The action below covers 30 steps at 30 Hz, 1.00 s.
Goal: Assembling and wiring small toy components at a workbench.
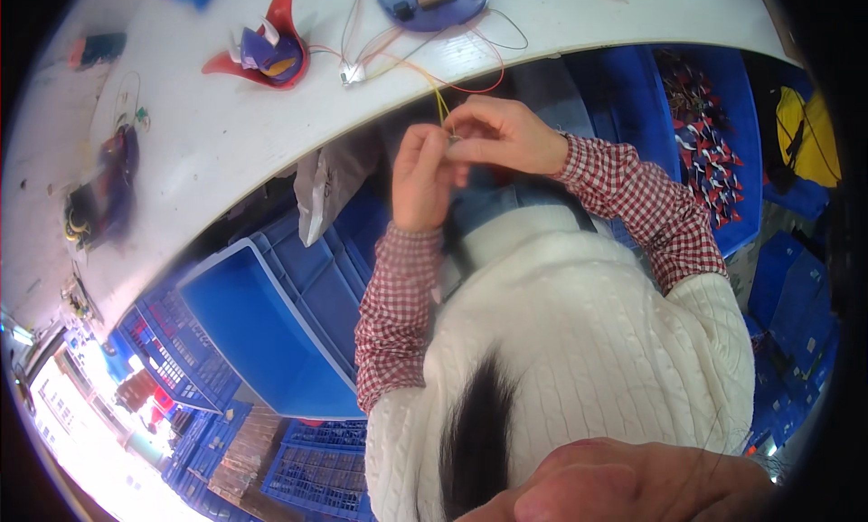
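Horned head: one, being borne by the desk
Yellow wires: count being hidden; thin, being held off the desk's edge
Left grip: wires are being pinched
Right grip: wires are being pinched

On the bench, wires lie right of a toy. Parts sit in a tub farther right.

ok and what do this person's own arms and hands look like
The left grip and right grip are bare human hands, ungloved. Loose, wrinkled red-and-white checked fabric sleeves run down to both wrists; a white cable-knit top covers the upper arms.
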Each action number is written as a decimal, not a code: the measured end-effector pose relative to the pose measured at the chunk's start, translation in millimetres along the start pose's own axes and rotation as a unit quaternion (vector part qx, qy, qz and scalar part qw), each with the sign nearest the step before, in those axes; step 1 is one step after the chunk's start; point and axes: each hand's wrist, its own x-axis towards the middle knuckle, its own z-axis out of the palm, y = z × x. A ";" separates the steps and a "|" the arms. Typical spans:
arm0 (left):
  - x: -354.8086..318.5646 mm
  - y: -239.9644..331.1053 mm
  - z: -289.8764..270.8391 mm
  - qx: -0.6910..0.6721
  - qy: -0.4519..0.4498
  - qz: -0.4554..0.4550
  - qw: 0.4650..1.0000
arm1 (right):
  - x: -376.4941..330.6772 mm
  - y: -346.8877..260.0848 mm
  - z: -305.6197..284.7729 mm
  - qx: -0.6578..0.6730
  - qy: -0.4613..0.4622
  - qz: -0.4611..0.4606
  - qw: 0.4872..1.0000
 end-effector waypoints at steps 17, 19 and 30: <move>41.4 114.6 -9.9 0.718 0.054 0.396 0.570 | -5.8 -17.3 -8.0 0.154 -0.024 0.187 0.970; 49.7 124.8 -13.0 0.745 -0.001 0.401 0.534 | -5.5 -21.0 -8.4 0.164 -0.022 0.182 0.969; 78.3 137.9 -16.5 0.796 -0.131 0.472 0.355 | -1.8 -35.2 -5.8 0.203 -0.013 0.164 0.965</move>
